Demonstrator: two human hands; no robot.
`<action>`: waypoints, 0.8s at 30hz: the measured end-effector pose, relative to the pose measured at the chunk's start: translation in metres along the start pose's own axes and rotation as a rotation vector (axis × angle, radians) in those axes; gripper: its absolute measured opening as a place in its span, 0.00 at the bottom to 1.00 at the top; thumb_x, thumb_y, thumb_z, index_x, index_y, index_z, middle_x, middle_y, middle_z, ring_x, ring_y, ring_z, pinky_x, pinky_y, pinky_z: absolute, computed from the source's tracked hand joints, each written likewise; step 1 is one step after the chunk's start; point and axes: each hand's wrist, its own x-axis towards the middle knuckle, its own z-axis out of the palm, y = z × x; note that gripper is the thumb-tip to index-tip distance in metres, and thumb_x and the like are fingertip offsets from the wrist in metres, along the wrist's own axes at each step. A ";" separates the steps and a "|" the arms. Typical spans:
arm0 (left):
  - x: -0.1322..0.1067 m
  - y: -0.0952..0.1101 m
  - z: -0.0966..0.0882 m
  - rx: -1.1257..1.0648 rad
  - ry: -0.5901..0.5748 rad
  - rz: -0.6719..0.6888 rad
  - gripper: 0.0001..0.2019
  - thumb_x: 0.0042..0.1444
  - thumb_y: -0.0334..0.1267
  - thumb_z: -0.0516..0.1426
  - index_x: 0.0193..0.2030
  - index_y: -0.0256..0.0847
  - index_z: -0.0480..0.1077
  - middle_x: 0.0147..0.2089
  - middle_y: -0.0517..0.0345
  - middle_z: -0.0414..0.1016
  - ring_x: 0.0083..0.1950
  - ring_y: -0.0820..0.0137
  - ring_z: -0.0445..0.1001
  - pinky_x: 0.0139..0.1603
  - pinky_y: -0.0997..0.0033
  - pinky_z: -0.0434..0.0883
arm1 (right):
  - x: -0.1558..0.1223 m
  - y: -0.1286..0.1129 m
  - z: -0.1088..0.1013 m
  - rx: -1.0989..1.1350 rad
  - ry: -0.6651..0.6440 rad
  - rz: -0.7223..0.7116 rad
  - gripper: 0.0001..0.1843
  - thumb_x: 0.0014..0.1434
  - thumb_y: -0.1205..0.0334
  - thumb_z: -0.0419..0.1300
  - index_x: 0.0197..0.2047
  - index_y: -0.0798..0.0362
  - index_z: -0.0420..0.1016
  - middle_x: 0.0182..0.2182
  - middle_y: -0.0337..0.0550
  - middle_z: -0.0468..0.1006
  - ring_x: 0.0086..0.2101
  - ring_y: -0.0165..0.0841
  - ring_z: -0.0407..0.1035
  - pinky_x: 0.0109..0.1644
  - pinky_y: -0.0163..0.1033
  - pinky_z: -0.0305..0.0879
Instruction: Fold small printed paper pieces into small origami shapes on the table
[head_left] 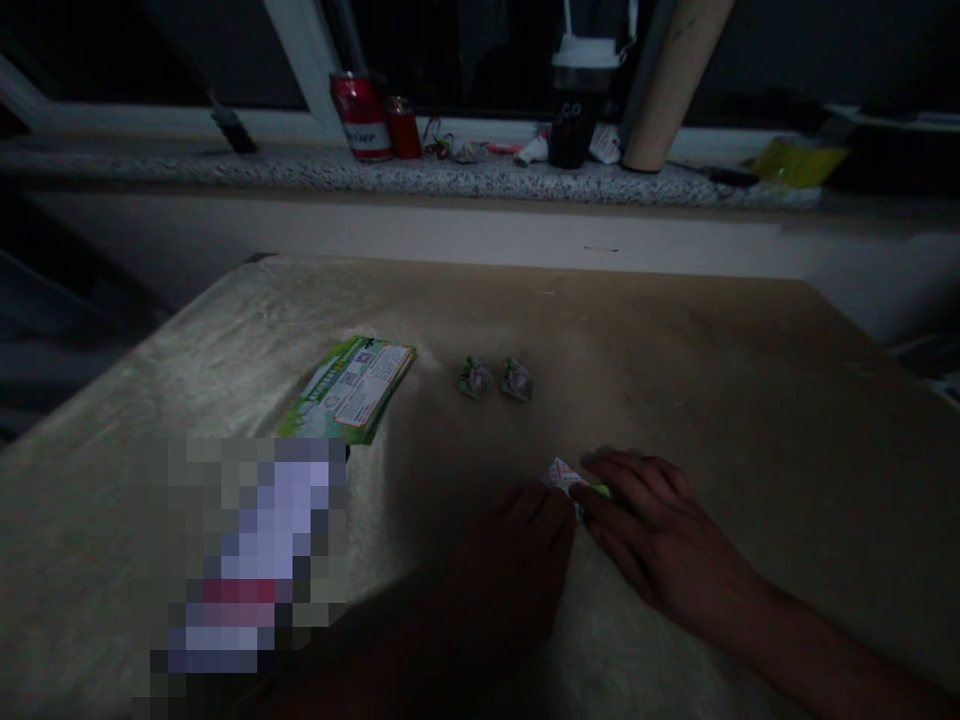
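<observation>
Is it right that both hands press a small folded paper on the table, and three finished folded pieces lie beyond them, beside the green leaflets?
Not quite. The head view shows two finished folded pieces, not three. The rest holds: the left hand and right hand press a small folded paper on the table, and the pieces lie beside the green leaflets.

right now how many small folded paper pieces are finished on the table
2: left folded piece and right folded piece, side by side beyond the hands. A third paper lies under both hands' fingertips; more may be hidden.
</observation>
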 end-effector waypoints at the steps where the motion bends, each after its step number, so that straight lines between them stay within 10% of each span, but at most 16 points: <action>1: -0.001 0.000 0.001 0.001 0.004 0.009 0.18 0.67 0.29 0.51 0.62 0.30 0.69 0.56 0.43 0.76 0.54 0.56 0.74 0.56 0.58 0.73 | 0.002 0.000 0.001 -0.003 -0.007 0.005 0.20 0.72 0.61 0.56 0.64 0.46 0.75 0.61 0.49 0.77 0.61 0.49 0.67 0.64 0.60 0.61; 24: 0.001 -0.002 0.006 -0.033 0.038 -0.019 0.15 0.62 0.26 0.54 0.55 0.31 0.71 0.52 0.46 0.76 0.50 0.58 0.73 0.54 0.58 0.73 | 0.043 0.044 0.013 0.334 0.016 0.038 0.12 0.64 0.67 0.64 0.48 0.42 0.83 0.53 0.45 0.80 0.53 0.44 0.74 0.56 0.54 0.68</action>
